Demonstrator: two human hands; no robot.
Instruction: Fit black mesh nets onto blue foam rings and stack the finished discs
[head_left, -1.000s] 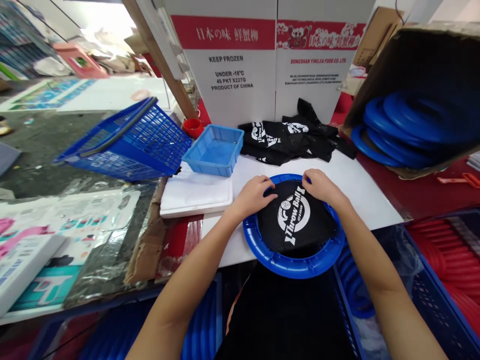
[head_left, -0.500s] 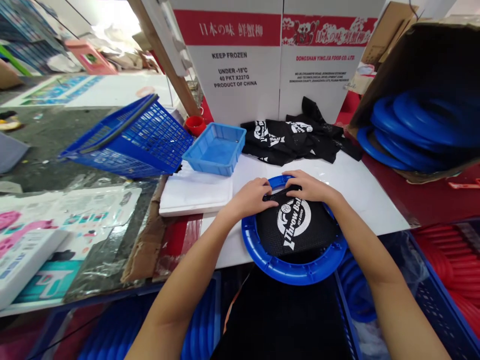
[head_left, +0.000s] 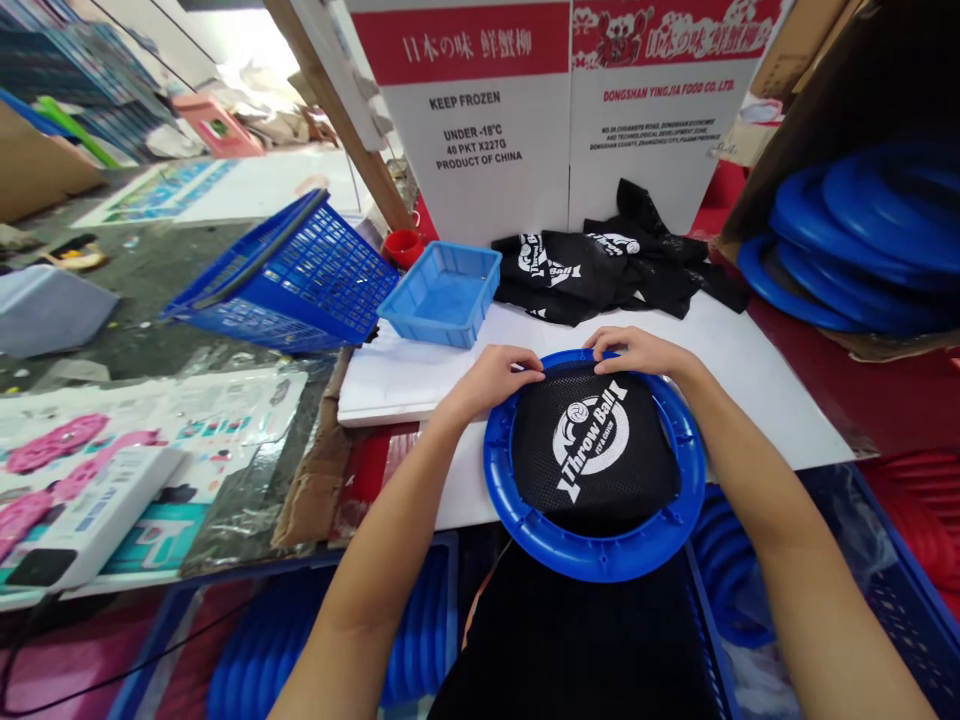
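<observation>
A blue plastic ring (head_left: 600, 560) lies over the near edge of the white board, overhanging toward my body. Inside it sits a black mesh cloth (head_left: 592, 470) printed "Throw Ball" in white. My left hand (head_left: 504, 378) pinches the cloth's far left edge against the ring. At the far side of the ring, my right hand (head_left: 634, 352) is closed on the cloth's edge, thumb and fingers at the inner rim. The cloth's near edge hangs loose of the ring, with a dark gap there.
More black printed cloths (head_left: 600, 265) are heaped behind the ring. A light-blue tray (head_left: 442, 295) and blue basket (head_left: 300, 275) stand at left. A carton of blue rings (head_left: 862, 240) is at right, crates of rings lie below, and a white carton (head_left: 480, 190) stands behind.
The cloth's far edge, bunched before, now lies spread along the ring's far rim. Both hands have moved slightly outward and onto that rim. The camera view has shifted a little.
</observation>
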